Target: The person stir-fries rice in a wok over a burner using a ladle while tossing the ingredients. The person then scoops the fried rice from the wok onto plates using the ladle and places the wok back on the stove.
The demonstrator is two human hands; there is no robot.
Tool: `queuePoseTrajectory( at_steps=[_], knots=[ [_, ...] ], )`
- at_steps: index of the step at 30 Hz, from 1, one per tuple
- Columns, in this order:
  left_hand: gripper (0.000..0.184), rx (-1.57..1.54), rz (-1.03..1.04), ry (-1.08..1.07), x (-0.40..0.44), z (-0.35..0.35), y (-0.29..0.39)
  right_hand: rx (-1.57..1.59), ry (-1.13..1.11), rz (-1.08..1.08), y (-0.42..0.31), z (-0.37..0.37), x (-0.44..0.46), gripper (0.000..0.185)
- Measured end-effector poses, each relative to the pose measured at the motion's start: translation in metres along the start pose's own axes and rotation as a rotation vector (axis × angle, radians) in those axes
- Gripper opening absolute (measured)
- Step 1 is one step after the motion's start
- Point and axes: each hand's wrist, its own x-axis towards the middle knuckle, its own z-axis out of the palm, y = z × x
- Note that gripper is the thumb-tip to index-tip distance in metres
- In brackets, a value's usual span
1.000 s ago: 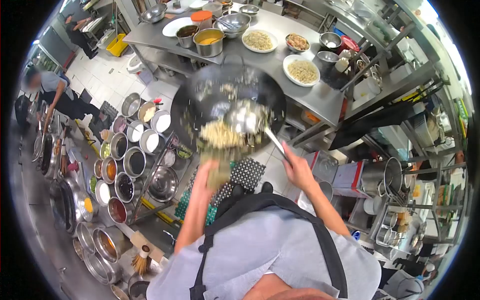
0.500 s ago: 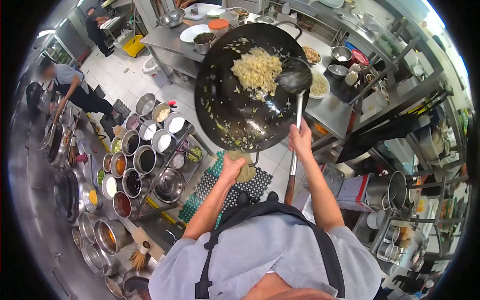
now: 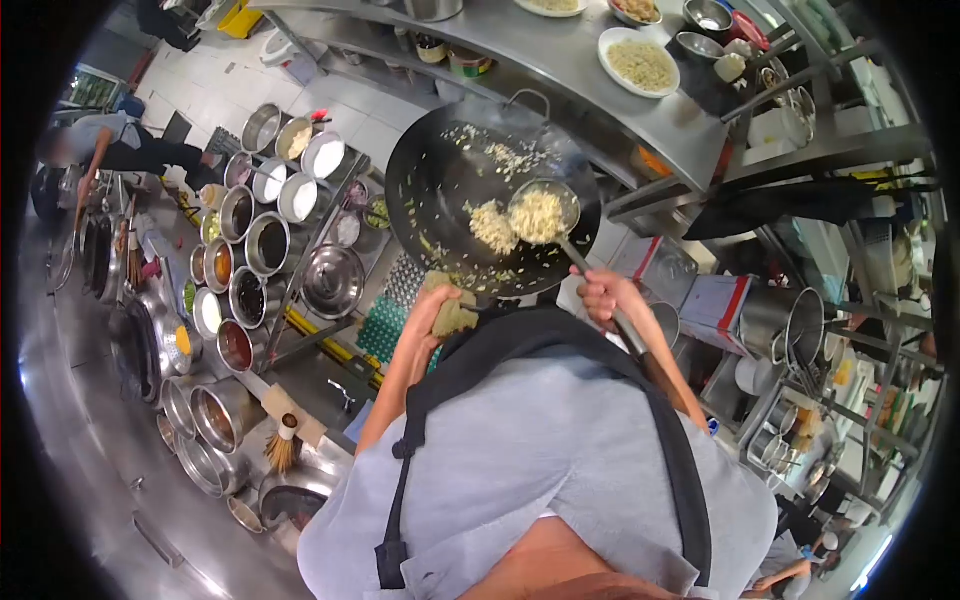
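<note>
A large black wok (image 3: 425, 180) hangs in front of my apron, its inside facing up. At its near rim my left hand (image 3: 428, 312) is closed on a folded tan cloth (image 3: 456, 309), which hides the wok's near handle. My right hand (image 3: 607, 298) is wrapped round the long handle of a ladle (image 3: 573, 252). Fried rice (image 3: 539, 214) fills the ladle's bowl, held over the wok. More rice (image 3: 491, 228) lies in a clump to its left, and loose grains and green bits cling to the wok's wall.
A steel counter (image 3: 560, 60) runs ahead, bearing a white plate of fried rice (image 3: 640, 63) and metal bowls. On my left are several pots of sauces and seasonings (image 3: 268, 245). A co-worker (image 3: 120, 150) stands at far left. Steel shelving (image 3: 800, 200) rises on my right.
The wok has come closer to my body, away from the counter. The ladle's bowl has turned up and now carries rice. My view has shifted, so the counter's plate shows higher.
</note>
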Motion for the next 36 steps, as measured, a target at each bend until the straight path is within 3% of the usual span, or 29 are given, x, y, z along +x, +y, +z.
queuePoseTrajectory(
  at_steps=[5,8,12,16,20,24,26,29,30,32,36],
  knots=[
    [0.030,-0.041,0.044,0.029,0.011,0.024,-0.003,-0.155,-0.032,-0.159,-0.038,0.004,-0.024,0.028],
    [0.029,-0.033,0.074,0.074,0.010,0.047,0.000,0.016,-0.268,-0.180,-0.094,-0.006,-0.042,0.029],
    [0.029,-0.119,0.108,0.107,0.003,0.087,0.008,-0.092,-0.348,-0.337,-0.186,0.009,-0.067,0.032],
    [0.033,-0.106,0.158,0.243,-0.011,0.133,0.014,-0.391,-0.107,-0.635,-0.295,0.029,-0.065,0.020],
    [0.036,-0.115,0.191,0.248,-0.007,0.141,0.005,-0.753,0.219,-0.940,-0.385,0.045,-0.030,0.010],
    [0.036,-0.124,0.126,0.201,0.002,0.125,-0.010,-0.816,0.380,-0.959,-0.437,0.035,0.011,0.011],
    [0.036,-0.016,0.245,0.341,-0.004,0.134,-0.019,-0.789,0.427,-0.840,-0.449,0.023,0.032,0.010],
    [0.035,-0.074,0.160,0.410,-0.001,0.123,-0.021,-0.753,0.401,-0.760,-0.422,0.017,0.040,0.009],
    [0.034,-0.135,0.090,0.410,0.001,0.118,-0.022,-0.746,0.378,-0.780,-0.421,0.017,0.041,0.009],
    [0.034,-0.054,0.207,0.388,-0.005,0.115,-0.036,-0.726,0.334,-0.809,-0.415,0.013,0.041,0.008],
    [0.034,0.067,0.265,0.439,-0.013,0.119,-0.037,-1.161,0.530,-1.043,-0.417,0.005,0.036,0.031]
  ],
)
